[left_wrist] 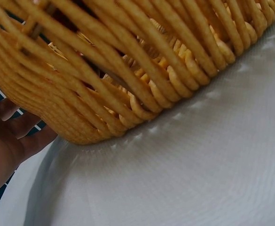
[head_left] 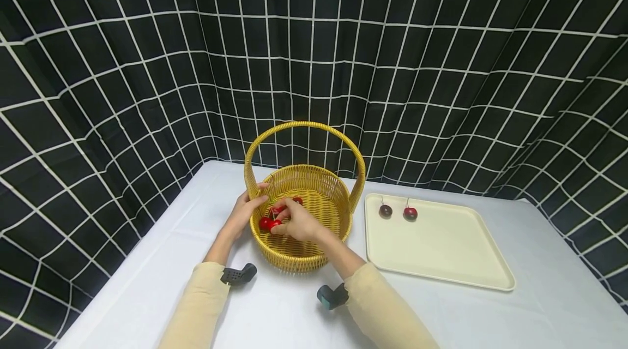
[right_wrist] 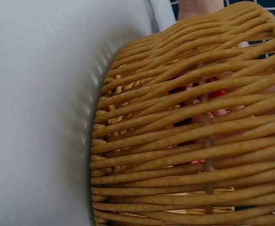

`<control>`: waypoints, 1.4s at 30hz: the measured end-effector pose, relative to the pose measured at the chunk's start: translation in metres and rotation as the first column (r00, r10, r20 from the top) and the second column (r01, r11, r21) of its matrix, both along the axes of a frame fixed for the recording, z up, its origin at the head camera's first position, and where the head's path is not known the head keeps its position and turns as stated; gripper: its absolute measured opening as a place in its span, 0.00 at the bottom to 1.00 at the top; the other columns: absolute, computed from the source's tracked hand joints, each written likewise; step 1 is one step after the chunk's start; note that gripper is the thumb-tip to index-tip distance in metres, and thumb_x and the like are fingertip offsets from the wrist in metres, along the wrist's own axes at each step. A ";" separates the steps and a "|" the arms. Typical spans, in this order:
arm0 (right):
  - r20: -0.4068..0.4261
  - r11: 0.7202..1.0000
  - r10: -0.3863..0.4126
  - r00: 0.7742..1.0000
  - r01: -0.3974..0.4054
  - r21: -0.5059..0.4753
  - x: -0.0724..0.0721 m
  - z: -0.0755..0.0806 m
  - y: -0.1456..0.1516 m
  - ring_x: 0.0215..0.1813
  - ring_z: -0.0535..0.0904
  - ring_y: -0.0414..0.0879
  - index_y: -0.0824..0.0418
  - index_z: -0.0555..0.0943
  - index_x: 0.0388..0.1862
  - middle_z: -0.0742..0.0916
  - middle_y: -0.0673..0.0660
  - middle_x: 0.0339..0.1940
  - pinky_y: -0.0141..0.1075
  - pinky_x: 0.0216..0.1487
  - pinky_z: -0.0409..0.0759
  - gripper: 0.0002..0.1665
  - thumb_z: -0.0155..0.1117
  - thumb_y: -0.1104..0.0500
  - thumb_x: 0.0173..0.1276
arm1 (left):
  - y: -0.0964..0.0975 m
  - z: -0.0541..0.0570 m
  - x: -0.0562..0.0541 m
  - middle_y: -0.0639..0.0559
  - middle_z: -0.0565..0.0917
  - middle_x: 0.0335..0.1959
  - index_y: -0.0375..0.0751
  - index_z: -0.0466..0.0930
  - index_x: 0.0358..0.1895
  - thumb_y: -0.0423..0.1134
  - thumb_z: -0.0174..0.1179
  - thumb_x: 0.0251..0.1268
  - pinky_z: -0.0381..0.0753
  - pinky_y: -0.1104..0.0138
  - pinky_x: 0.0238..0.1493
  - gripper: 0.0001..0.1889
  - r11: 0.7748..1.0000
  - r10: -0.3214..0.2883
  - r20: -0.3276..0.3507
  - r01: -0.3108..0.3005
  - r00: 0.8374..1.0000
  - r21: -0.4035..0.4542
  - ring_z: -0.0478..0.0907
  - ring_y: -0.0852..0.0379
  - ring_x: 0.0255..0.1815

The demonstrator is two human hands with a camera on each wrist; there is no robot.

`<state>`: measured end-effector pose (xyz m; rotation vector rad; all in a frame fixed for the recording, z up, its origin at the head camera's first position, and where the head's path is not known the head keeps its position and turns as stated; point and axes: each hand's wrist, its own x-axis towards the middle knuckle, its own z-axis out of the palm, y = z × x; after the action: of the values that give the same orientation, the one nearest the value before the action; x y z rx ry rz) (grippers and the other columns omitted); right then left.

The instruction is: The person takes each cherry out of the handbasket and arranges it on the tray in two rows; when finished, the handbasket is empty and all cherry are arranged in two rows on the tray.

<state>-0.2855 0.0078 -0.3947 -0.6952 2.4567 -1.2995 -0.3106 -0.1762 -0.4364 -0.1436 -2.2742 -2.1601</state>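
Note:
A yellow wicker basket (head_left: 294,267) with a tall arched handle stands on the table. My left hand (head_left: 243,208) grips its left rim; in the left wrist view the fingers (left_wrist: 36,141) lie along the outside of the weave. My right hand (head_left: 301,222) reaches into the basket, fingertips pinching a red cherry (head_left: 275,224). Beside it lies another cherry (head_left: 265,223), and one more cherry (head_left: 297,200) shows behind the hand. The right wrist view shows mostly the basket wall (right_wrist: 184,136), with bits of red and of the fingers through the gaps.
To the basket's right lies a cream tray (head_left: 441,245). Near its back left corner sit a dark cherry (head_left: 385,211) and a red and dark cherry (head_left: 410,214), stems up. A white cloth (head_left: 284,311) covers the table, and a black curtain (head_left: 314,65) with white grid lines surrounds it.

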 end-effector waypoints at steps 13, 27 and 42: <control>0.105 0.989 0.095 0.990 -0.082 -0.124 0.004 0.013 0.026 0.40 0.83 0.57 0.65 0.77 0.55 0.81 0.58 0.45 0.45 0.43 0.82 0.20 0.67 0.62 0.64 | 0.000 -0.002 0.000 0.39 0.63 0.69 0.38 0.66 0.66 0.36 0.50 0.71 0.54 0.49 0.69 0.22 1.000 0.009 -0.008 -0.009 1.000 0.001 0.58 0.43 0.70; 0.086 0.974 0.019 0.996 0.001 -0.228 0.010 0.035 0.073 0.47 0.82 0.57 0.67 0.74 0.58 0.79 0.63 0.51 0.47 0.47 0.80 0.24 0.67 0.63 0.64 | 0.000 -0.001 0.001 0.38 0.60 0.71 0.37 0.63 0.68 0.37 0.50 0.72 0.51 0.49 0.69 0.24 0.999 -0.007 0.007 0.007 1.000 0.032 0.54 0.43 0.72; 0.048 0.966 -0.038 0.998 0.049 -0.253 0.022 0.052 0.113 0.50 0.81 0.51 0.65 0.75 0.58 0.84 0.57 0.48 0.42 0.53 0.77 0.24 0.67 0.60 0.64 | 0.001 -0.004 -0.001 0.38 0.65 0.68 0.37 0.66 0.66 0.36 0.51 0.70 0.57 0.49 0.67 0.22 1.000 0.009 -0.030 -0.009 1.000 0.014 0.60 0.43 0.68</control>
<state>-0.2637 0.1206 -0.3422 -0.6670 2.3066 -1.6481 -0.3113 -0.1757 -0.4404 -0.1641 -2.2390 -2.1542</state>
